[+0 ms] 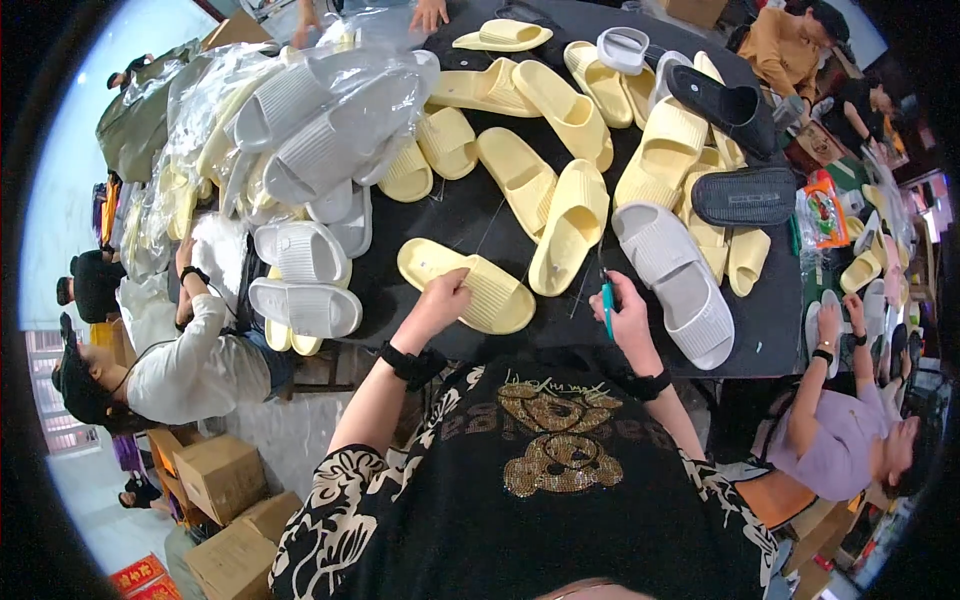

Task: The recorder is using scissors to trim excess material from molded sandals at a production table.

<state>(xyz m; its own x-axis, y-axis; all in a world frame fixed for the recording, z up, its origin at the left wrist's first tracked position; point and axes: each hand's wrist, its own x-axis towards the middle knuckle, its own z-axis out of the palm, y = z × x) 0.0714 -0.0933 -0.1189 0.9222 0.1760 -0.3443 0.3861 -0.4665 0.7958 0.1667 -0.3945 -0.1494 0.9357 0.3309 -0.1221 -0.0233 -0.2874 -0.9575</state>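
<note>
Partly beneath the left hand (439,304), yellow slipper (495,295)

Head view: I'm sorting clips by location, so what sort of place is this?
Probably a footwear workshop or packing room: pale-yellow ribbed slide sandals lie across a black worktable, grey ribbed slides are bundled in clear plastic, and brown cardboard boxes stand nearby.

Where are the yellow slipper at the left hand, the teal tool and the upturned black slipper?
Yellow slipper (501,293): head view, on ribbed strap.
Teal tool (608,306): head view, on handle.
Upturned black slipper (743,196): head view, sole.
</note>
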